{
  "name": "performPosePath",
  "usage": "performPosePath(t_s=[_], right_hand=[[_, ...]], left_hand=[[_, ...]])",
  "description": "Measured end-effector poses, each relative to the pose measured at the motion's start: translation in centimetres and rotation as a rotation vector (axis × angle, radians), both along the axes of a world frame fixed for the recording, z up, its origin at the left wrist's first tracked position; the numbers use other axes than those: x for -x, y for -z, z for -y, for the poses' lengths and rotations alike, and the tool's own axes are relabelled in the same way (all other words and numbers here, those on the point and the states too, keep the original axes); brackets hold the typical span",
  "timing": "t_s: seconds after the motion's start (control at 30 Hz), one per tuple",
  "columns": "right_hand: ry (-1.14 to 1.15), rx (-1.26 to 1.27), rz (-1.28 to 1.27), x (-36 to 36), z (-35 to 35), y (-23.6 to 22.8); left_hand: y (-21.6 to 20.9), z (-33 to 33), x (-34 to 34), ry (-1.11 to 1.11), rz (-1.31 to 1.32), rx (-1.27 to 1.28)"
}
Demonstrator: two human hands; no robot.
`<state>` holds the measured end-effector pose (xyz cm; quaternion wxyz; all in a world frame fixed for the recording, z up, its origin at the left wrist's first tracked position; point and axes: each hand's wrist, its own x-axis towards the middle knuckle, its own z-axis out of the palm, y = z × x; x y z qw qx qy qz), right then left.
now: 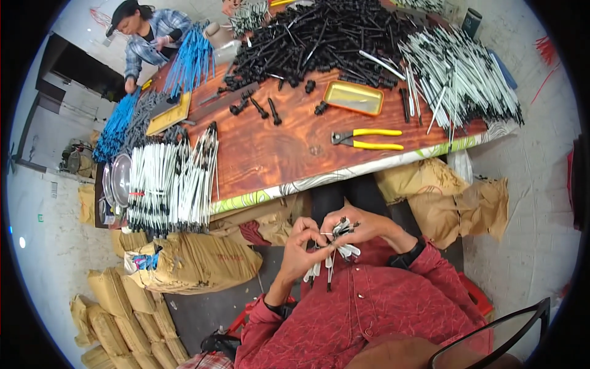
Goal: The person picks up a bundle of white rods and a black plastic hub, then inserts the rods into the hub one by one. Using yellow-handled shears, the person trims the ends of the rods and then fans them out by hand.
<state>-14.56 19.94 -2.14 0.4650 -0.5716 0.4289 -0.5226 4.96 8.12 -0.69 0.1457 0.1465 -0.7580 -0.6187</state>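
Above my lap, a small bundle of white rods with black tips (349,251) is gripped by my right hand (369,230), whose fingers wrap round it. Pressed up against its other side, my left hand (301,251) is closed, thumb and fingertips pinching at the bundle's middle. A thin pale strand shows between the two hands; the fingers partly hide it. Some rod ends hang below my left hand. On the table in front lie cutting pliers with yellow handles (376,139), their jaws toward the left.
The wooden table (276,157) bears a heap of black rod-like parts (319,43), white rod piles at right (467,80) and left (163,184), blue rods (192,58), and a yellow tray (353,98). Brown sacks (196,264) stand below. A co-worker (150,37) handles blue rods at far left.
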Motion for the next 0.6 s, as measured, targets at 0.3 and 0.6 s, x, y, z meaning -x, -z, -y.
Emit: performPosePath(t_s=[0.3, 0.6], right_hand=[[-0.099, -0.072, -0.006, 2.0, 1.8, -0.8], [-0.111, -0.163, 0.188, 2.8, 1.7, -0.8]], left_hand=[[-1.3, 4.2, 2.3, 0.306, 0.175, -0.267], [-6.4, 15.1, 9.3, 0.34, 0.289, 0.286]])
